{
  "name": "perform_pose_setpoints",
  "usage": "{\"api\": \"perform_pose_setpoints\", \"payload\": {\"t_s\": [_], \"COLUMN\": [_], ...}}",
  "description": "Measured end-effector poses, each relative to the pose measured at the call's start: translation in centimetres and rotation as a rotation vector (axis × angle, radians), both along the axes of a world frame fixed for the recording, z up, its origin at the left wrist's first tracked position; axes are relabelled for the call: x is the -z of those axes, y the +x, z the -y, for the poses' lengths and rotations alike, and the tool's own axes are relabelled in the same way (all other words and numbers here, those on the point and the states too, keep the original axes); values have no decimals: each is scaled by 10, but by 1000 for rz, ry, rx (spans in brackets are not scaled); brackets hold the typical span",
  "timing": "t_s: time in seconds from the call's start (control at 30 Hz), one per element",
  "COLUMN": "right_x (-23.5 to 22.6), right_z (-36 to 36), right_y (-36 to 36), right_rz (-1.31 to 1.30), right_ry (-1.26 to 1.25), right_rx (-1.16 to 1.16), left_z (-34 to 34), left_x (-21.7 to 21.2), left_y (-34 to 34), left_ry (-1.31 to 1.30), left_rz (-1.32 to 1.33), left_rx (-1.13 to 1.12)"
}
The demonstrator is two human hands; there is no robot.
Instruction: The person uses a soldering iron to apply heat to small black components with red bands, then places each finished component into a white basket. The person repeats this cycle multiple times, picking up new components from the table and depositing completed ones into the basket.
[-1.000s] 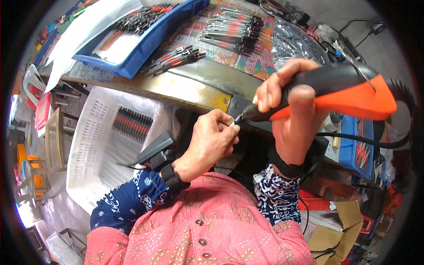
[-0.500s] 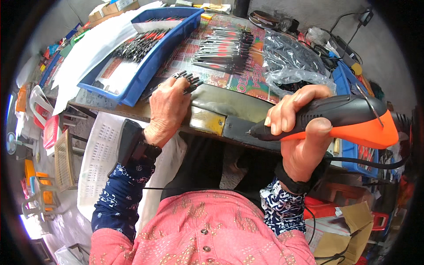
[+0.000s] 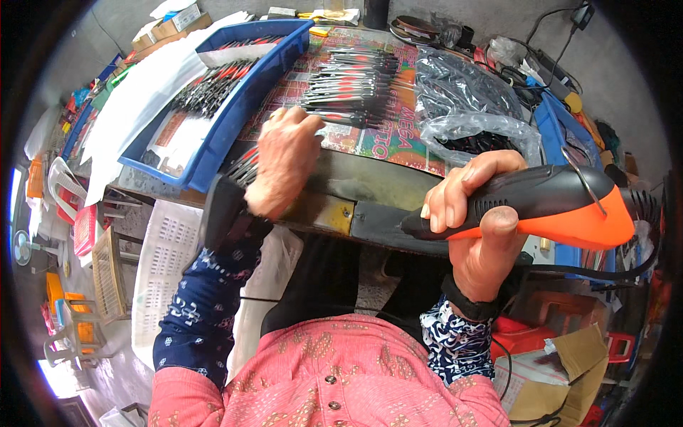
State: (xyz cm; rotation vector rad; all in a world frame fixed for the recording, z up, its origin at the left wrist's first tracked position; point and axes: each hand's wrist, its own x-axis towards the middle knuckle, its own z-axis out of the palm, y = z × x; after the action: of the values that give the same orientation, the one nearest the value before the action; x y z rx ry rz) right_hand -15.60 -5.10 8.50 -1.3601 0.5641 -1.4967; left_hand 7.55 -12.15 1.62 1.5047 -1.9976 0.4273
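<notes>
My right hand [image 3: 484,220] is wrapped round a black-and-orange corded handheld power tool [image 3: 555,206]. Its narrow nose points left over the table's front edge, and a metal loop stands at its rear. My left hand [image 3: 288,156] reaches over the table with bent fingers, its tips by the near end of a row of black-and-red pens [image 3: 348,85]. What those fingers pinch, if anything, is hidden. Beneath that wrist lies a small bunch of pens [image 3: 244,168], partly covered. More pens [image 3: 213,89] fill a blue tray [image 3: 231,135] to the left.
Right of the row lies a clear plastic bag [image 3: 469,92] of dark parts. White sheets [image 3: 135,107] overlap the blue tray's left side. A black cord [image 3: 597,270] trails from the tool. A white plastic basket [image 3: 167,263] stands below the table edge; an open cardboard box [image 3: 569,370] sits lower right.
My left hand has moved forward, off the bunch of pens at the table edge and toward the row. The tool stays in my right hand, nearly unmoved. The view has shifted slightly.
</notes>
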Motion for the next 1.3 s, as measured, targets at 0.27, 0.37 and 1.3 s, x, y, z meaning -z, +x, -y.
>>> {"api": "perform_pose_setpoints", "payload": {"t_s": [0.27, 0.37, 1.3], "right_x": [2, 3, -1], "right_z": [2, 3, -4], "right_y": [-4, -7, 7], "right_rz": [-2, -6, -95], "right_ry": [9, 34, -92], "right_rx": [10, -18, 36], "left_z": [47, 51, -72], "left_x": [6, 9, -18], "left_y": [-26, -25, -40], "left_ry": [-42, -6, 562], "left_rz": [116, 177, -954], "left_rx": [76, 67, 350]}}
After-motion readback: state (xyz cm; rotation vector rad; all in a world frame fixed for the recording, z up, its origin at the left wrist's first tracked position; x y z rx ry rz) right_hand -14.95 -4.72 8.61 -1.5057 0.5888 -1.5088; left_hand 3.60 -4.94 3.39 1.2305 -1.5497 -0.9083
